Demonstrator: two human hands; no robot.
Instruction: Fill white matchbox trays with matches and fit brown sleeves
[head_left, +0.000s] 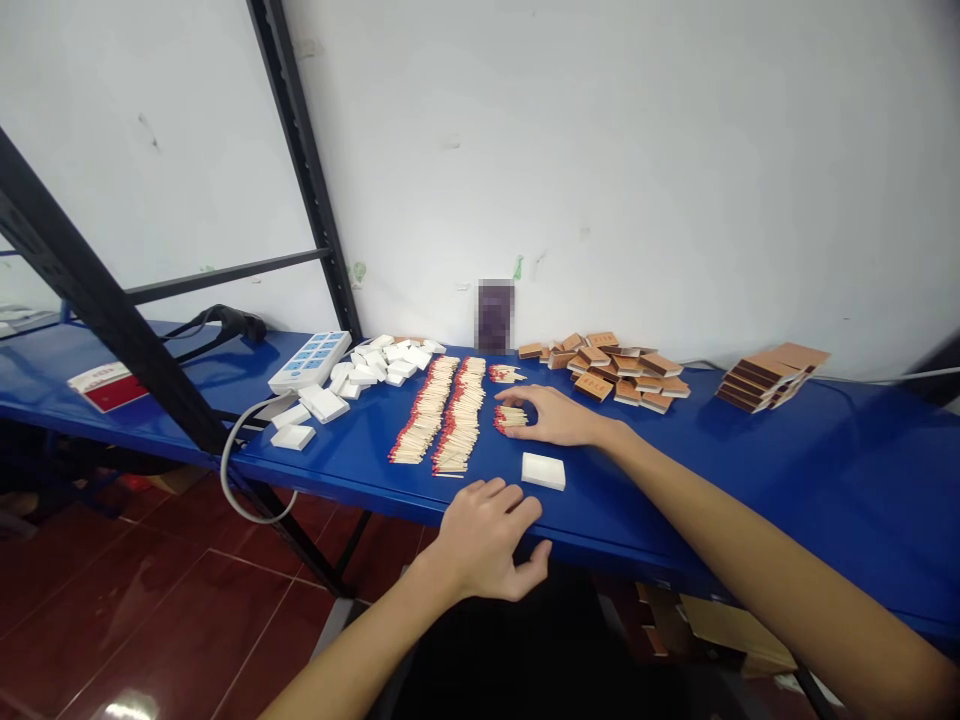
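My right hand (556, 414) is curved around a small bunch of red-tipped matches (513, 416) on the blue table, thumb on the near side and fingers on the far side. Loosely bent over the table's front edge, my left hand (491, 538) is empty, its thumb apart from the fingers. Between the hands lies a white matchbox tray (543, 471); its inside cannot be made out. Left of the bunch run two long rows of matches, the nearer row (461, 412) and the farther row (425, 412). A small loose pile of matches (505, 374) lies behind.
White matchbox trays (382, 362) are heaped at the left, beside a white power strip (311, 360). Brown matchbox sleeves (611, 368) lie piled at the back right, with stacked sleeves (769, 378) farther right. A black shelf post (112, 300) rises at the left.
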